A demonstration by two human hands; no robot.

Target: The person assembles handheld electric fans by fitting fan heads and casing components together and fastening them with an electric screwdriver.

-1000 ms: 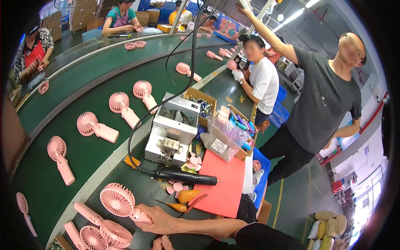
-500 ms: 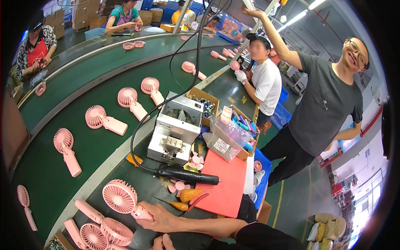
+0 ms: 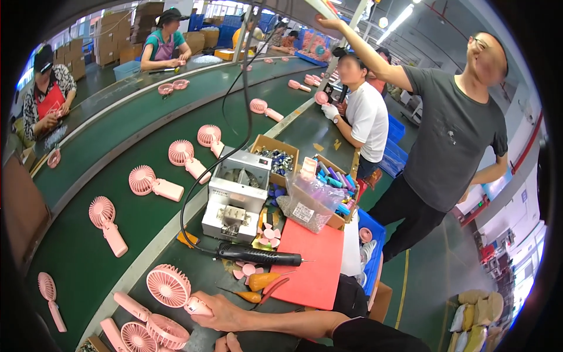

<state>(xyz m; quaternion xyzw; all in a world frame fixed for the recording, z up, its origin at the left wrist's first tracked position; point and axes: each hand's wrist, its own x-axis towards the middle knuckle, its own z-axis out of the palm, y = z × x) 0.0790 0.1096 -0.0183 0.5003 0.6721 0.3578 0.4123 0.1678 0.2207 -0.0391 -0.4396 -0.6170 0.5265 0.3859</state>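
My right hand (image 3: 220, 312) is closed round the handle of a pink handheld fan (image 3: 168, 286), its round grille pointing left over the dark workbench. Of my left hand (image 3: 229, 342), only a few curled fingers show at the lower edge; whatever they may hold is hidden. More pink handheld fans (image 3: 167, 331) lie in a heap just left of my hands. A black electric screwdriver (image 3: 258, 255) with a cord lies beyond my right hand. Close to it are orange-handled tools (image 3: 264, 281) and a loose pink fan blade (image 3: 247, 271).
A white screw-feeding machine (image 3: 237, 196) stands behind the screwdriver, beside a red pad (image 3: 311, 264). Boxes of small parts (image 3: 274, 159) and coloured cylinders (image 3: 337, 185) sit farther back. Pink fans lie along the green conveyor (image 3: 76, 246). A person in grey (image 3: 454, 135) stands at right; others work beyond.
The whole view has shifted slightly, so most things appear a little lower. My right hand keeps its hold on the handheld fan. The far worker in teal has a raised head.
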